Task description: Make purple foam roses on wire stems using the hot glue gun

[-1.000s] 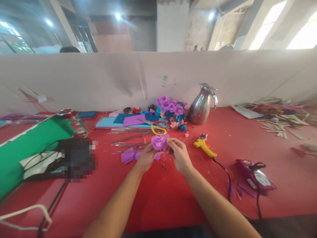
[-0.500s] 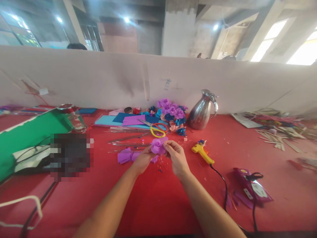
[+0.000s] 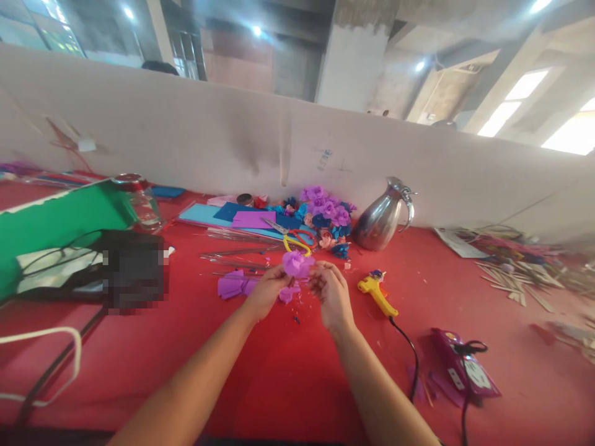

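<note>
A purple paper flower [image 3: 296, 264] with ruffled petals is held above the red table. My left hand [image 3: 269, 290] pinches it from below on its left side. On the other side, my right hand [image 3: 331, 291] has its fingers curled in at the petal edge; what lies between those fingertips is partly hidden. Just beyond the flower lie scissors [image 3: 302, 245] with yellow and red handles. Folded purple paper [image 3: 233, 284] rests left of my left hand, and a loose purple petal [image 3: 289, 293] is below the flower.
Finished paper flowers [image 3: 325, 207] are heaped by a steel jug [image 3: 383, 217]. Right of my hands lie a yellow glue gun [image 3: 379, 296] and a purple power strip [image 3: 465, 365]. Thin wires [image 3: 232, 255], coloured sheets [image 3: 253, 219], a glass jar [image 3: 145, 207] and a black bag [image 3: 134, 248] are leftward.
The flower has tipped, so its petals now show more from the side. My right fingers have curled and shifted slightly at its edge. The camera view has tilted.
</note>
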Demonstrator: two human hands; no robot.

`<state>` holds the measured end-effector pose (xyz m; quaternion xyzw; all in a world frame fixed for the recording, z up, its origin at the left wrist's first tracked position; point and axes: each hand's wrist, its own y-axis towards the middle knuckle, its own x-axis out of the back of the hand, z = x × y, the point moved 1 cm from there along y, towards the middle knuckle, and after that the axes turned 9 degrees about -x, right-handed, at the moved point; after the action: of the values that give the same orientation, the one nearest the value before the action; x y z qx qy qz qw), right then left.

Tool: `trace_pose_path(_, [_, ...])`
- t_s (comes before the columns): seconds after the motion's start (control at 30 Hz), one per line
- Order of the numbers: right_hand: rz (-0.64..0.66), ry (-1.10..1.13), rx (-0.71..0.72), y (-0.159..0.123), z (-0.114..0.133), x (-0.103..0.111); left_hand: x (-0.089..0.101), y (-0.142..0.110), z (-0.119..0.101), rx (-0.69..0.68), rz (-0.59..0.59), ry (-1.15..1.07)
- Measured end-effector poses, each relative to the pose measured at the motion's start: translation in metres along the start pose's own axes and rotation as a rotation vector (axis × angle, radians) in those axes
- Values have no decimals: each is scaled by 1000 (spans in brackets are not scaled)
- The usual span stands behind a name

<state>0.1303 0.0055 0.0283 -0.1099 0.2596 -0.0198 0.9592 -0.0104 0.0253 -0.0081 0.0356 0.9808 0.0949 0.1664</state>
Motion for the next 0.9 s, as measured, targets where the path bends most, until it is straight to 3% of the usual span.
trace_pose_path(0.37, [163, -86, -198, -7, -12, -9, -5, -4, -2, 15, 36, -53])
trace_pose_path(0.73, [111, -157, -70, -11, -9, -9, -13, -4, -12, 13, 63, -141])
trace_pose_path(0.9, [80, -170, -29, -7, -6, -6, -20, -8, -33, 8, 97, -68])
